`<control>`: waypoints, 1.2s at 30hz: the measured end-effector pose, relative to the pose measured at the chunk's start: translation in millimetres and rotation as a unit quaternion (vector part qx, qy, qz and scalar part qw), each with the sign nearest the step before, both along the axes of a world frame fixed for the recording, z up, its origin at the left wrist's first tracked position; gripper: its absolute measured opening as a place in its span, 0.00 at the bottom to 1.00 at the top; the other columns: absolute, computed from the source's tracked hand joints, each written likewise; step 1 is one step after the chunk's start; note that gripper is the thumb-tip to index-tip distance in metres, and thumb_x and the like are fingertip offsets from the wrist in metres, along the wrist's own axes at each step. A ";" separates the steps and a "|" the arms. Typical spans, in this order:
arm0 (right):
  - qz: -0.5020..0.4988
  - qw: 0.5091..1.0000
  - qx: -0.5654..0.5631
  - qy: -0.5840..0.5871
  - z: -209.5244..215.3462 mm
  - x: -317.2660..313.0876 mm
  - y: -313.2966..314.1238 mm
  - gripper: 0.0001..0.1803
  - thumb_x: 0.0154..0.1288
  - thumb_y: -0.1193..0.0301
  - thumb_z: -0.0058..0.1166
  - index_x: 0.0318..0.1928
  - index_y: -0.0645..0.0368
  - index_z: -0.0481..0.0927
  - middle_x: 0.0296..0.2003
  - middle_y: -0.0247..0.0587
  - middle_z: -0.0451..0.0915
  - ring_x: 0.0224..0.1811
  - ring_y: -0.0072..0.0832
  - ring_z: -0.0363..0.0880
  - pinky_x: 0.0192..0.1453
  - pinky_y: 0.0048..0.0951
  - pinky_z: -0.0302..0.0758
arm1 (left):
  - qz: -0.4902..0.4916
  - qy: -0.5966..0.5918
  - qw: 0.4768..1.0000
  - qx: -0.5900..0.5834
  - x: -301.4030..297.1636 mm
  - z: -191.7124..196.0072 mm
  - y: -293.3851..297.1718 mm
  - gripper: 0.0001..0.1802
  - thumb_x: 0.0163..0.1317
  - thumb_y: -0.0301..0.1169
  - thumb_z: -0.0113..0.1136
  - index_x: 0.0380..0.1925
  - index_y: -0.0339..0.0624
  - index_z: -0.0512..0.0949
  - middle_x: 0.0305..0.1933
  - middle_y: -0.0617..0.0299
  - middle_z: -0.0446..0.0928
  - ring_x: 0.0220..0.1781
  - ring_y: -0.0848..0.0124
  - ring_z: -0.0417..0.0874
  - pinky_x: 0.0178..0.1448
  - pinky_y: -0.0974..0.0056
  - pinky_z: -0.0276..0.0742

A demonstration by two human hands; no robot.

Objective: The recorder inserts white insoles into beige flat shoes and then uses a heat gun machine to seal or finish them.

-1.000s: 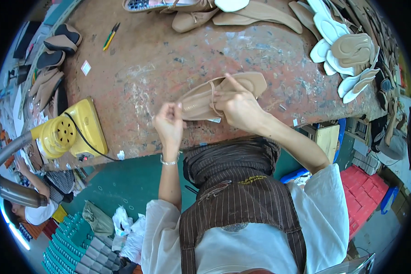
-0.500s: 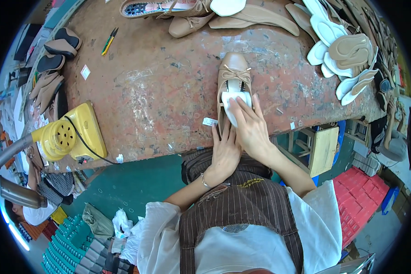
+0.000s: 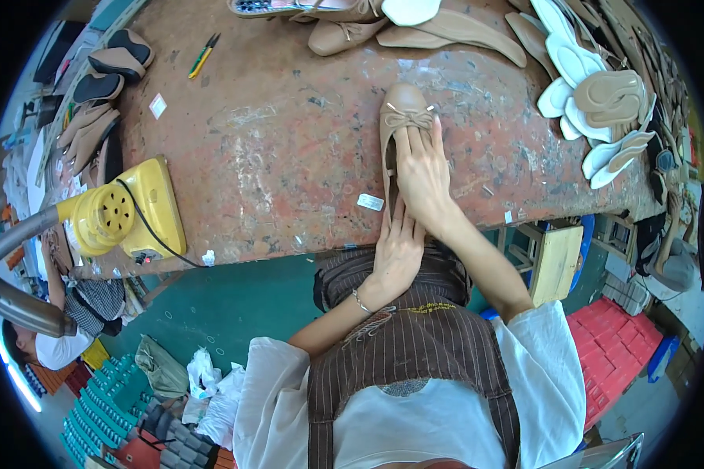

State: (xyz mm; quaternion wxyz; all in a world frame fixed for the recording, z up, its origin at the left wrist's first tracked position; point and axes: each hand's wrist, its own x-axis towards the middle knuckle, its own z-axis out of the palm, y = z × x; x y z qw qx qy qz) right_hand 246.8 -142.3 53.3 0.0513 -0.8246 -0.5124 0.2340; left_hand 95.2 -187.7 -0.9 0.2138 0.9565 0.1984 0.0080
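Observation:
A tan ballet flat [image 3: 405, 95] with a bow lies on the worn workbench, toe pointing away from me. My right hand [image 3: 424, 181] reaches into its opening with fingers stretched flat; their tips are hidden under the bow, and one finger lies outside along the right side. The white insole seen earlier is now covered by this hand. At the heel end, my left hand [image 3: 400, 252] holds the back of the shoe with its fingertips, partly hidden by my right hand.
A small white label [image 3: 370, 202] lies left of the shoe. White and tan insoles [image 3: 602, 98] are piled at the right, more shoes [image 3: 340, 35] at the far edge. A yellow machine [image 3: 152, 215] stands left, near a yellow-green hand tool [image 3: 203, 56]. Another person [image 3: 59, 344] is at lower left.
My right hand has slid forward, deeper into the shoe toward the toe, and the white insole has gone out of sight. My left hand stays at the heel.

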 end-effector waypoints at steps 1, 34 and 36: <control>0.019 0.991 0.088 -0.099 -13.3 -17.6 -17.2 0.31 0.58 0.77 0.48 0.62 0.82 0.66 0.59 0.70 0.73 0.68 0.56 0.70 0.78 0.56 0.52 | 0.017 -0.023 0.998 -0.048 -6.2 -9.0 -6.3 0.29 0.63 0.31 0.50 0.63 0.27 0.69 0.70 0.40 0.65 0.78 0.47 0.56 0.80 0.42 0.48; -0.428 0.877 0.215 0.047 -35.9 232.8 169.9 0.34 0.54 0.52 0.68 0.53 0.66 0.78 0.47 0.63 0.83 0.53 0.50 0.82 0.58 0.48 0.74 | 0.278 -0.061 0.933 0.221 -91.4 75.6 205.1 0.07 0.58 0.30 0.67 0.30 0.41 0.78 0.36 0.53 0.79 0.41 0.52 0.80 0.57 0.49 0.73; -0.397 0.817 0.396 0.134 -40.0 232.6 157.7 0.30 0.52 0.68 0.71 0.54 0.67 0.75 0.44 0.58 0.84 0.48 0.49 0.84 0.51 0.42 0.80 | 0.207 -0.144 0.924 0.289 -36.8 106.5 232.1 0.10 0.58 0.27 0.65 0.39 0.39 0.80 0.41 0.54 0.81 0.47 0.52 0.81 0.59 0.48 0.73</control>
